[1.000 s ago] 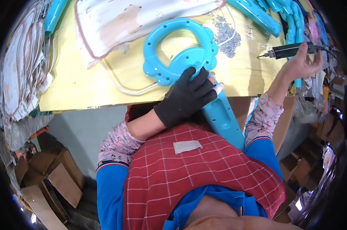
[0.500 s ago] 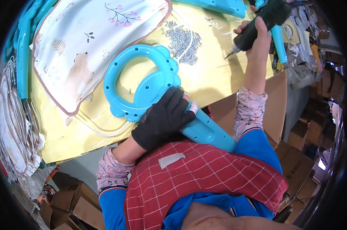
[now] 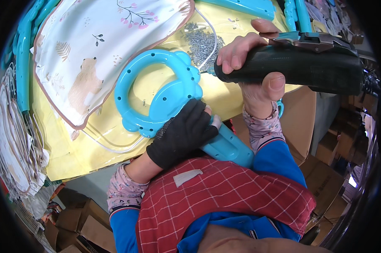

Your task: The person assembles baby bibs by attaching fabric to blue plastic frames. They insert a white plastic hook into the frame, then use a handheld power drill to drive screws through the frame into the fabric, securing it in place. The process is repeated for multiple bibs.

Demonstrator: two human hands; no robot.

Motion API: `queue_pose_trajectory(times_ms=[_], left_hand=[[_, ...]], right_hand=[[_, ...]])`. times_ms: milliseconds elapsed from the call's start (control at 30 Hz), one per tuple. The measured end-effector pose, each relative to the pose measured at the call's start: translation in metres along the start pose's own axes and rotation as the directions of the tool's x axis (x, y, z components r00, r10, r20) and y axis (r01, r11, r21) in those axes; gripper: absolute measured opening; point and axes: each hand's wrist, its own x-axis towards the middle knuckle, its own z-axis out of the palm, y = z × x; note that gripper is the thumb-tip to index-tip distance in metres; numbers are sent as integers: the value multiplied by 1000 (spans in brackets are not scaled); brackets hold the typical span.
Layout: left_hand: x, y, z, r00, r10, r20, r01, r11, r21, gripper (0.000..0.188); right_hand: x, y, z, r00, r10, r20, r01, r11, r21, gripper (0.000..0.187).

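My left hand (image 3: 180,134), in a black fingerless glove, is closed around the handle side of a turquoise plastic ring-shaped frame (image 3: 161,100). The frame has small dark holes and lies partly on the table, its handle reaching over the edge toward my apron. In my right hand (image 3: 237,54) is a black power screwdriver (image 3: 295,64), held level with my fingers over its front and my thumb below. Its tip points left at the frame's right rim, by a hole; whether it touches is too small to tell. A pile of small metal screws (image 3: 202,45) lies just beyond.
A white printed fabric piece (image 3: 89,55) with brown edging and a white cord covers the table's left. More turquoise parts (image 3: 245,7) lie at the far edge and left side. Stacked fabric pieces (image 3: 20,135) sit far left. Cardboard boxes (image 3: 298,116) stand below the table.
My right hand has swung the screwdriver down and left from the far right, bringing its tip to the frame's rim. The frame and my left hand have shifted only slightly.
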Motion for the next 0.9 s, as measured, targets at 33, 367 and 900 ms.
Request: queue_pose_trajectory(times_ms=[33,367,900], left_hand=[[-1,0,0,1000,-2,-7,2,1000,1,36],[-1,2,-7,1000,14,-11,-14,1000,28,37],[-12,-12,19,856,-468,-217,163,645,-747,28]], right_hand=[[0,1,1,1000,-2,3,2,1000,-2,96],[-5,21,5,987,-151,47,145,982,124,74],[-16,30,102,888,-165,429,50,962,267,84]])
